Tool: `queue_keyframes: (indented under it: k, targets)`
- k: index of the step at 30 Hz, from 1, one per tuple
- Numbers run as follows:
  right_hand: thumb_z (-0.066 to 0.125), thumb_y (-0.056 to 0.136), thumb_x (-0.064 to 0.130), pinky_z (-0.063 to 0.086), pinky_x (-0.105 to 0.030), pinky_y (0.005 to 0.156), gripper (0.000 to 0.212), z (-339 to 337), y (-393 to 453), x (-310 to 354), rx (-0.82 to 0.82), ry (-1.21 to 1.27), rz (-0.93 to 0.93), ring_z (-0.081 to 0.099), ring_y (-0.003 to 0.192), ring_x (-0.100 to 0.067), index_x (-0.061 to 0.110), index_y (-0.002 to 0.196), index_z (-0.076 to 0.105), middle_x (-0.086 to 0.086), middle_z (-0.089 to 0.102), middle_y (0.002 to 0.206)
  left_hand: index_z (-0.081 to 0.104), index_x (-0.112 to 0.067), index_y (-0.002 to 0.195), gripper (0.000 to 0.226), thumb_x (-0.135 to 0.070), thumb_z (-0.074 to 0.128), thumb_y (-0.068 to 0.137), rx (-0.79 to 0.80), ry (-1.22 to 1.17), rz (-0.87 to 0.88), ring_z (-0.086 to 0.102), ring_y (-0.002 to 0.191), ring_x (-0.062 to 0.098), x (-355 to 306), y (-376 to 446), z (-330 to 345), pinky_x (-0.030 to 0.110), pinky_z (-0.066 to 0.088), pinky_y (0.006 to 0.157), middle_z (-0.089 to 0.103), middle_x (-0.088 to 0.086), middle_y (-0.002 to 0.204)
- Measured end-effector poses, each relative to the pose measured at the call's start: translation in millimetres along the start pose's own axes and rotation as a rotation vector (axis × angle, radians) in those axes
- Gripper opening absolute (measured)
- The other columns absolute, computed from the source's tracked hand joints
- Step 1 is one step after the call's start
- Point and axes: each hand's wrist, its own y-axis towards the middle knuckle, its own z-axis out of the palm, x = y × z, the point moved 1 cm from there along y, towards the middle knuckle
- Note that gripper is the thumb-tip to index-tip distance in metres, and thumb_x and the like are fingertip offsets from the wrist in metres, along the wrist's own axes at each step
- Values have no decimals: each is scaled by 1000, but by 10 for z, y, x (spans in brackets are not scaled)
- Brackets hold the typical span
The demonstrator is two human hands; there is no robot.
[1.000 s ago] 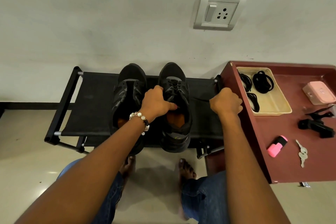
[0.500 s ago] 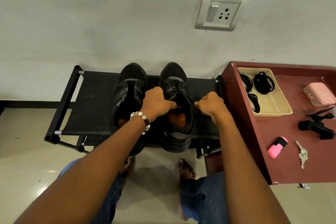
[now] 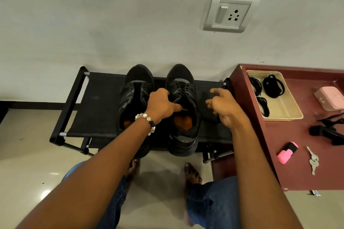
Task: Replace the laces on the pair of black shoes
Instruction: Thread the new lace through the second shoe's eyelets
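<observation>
Resting side by side on a black fabric shoe rack [image 3: 96, 109], two black shoes point toward the wall. Left hand [image 3: 161, 105] grips the tongue edge of the right shoe [image 3: 183, 87] (still laced); right hand [image 3: 222, 106] hovers beside it, fingers spread, holding nothing. Left shoe [image 3: 136, 91] shows no lace. Coiled black laces [image 3: 273, 86] lie in a beige tray [image 3: 290, 112].

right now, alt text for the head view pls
A person's left hand grips the tongue of the right black shoe on a black rack; the right hand hovers open beside it. Spare laces sit in a tray.
</observation>
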Motion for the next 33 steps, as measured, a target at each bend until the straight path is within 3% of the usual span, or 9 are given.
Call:
queue_keyframes:
  k: [3,8,13,16,20,23,26,28,33]
  targets:
    - [26,92,-19,43,-15,46,52,-17,-146,170,85,301,-29,60,73,-18,-5,140,36,-21,63,97,57,1,125,56,-16,81,77,-23,20,5,59,108,28,-27,-45,-17,20,41,79,60,16,123]
    - [35,102,-6,59,-28,59,35,21,-279,320,143,485,-186,72,75,-32,9,133,33,-25,65,98,59,-2,126,58,-17,82,75,-19,20,27,58,114,26,-54,-82,-38,18,39,80,62,15,123]
    - [48,102,21,37,-21,38,24,49,-288,375,-22,323,-298,47,36,-12,7,122,47,-15,72,82,59,-8,129,64,-24,84,72,-52,4,129,53,120,21,-138,-175,-78,20,38,89,60,7,128]
    - [41,105,28,30,-20,41,22,111,-331,425,128,482,-180,39,50,-12,13,121,47,-15,73,86,65,-16,124,51,-27,80,77,-227,-31,302,58,105,9,-211,-193,-129,20,43,94,61,-6,112]
    - [36,101,-4,34,-24,53,65,151,-391,436,332,631,-92,57,73,-16,11,154,0,-14,68,96,71,-23,113,29,-16,72,85,-242,-159,464,59,86,2,-277,-188,-141,10,46,85,61,-2,107]
    - [37,100,-9,37,-23,55,41,149,-432,423,459,615,-163,63,74,-12,1,134,17,-13,65,102,73,-20,111,29,-9,72,84,-143,-137,549,57,84,-8,-278,-179,-144,4,42,80,59,1,105]
    - [38,101,-4,51,-27,65,62,174,-387,407,465,739,-115,68,82,-17,8,151,3,-15,64,108,73,-18,111,34,-7,76,80,-106,-129,576,58,92,5,-282,-159,-137,8,46,85,58,4,105]
    - [39,102,-1,59,-35,77,55,192,-355,381,519,809,-74,71,92,-23,16,147,13,-19,66,110,72,-16,113,36,-6,76,79,-111,-155,551,57,86,-1,-288,-147,-132,5,45,79,57,4,106]
    - [41,101,-3,58,-39,84,34,162,-338,367,538,571,-158,70,93,-20,8,131,30,-18,60,115,70,-15,115,33,0,67,86,52,-149,576,59,93,6,-285,-155,-137,5,45,80,57,5,109]
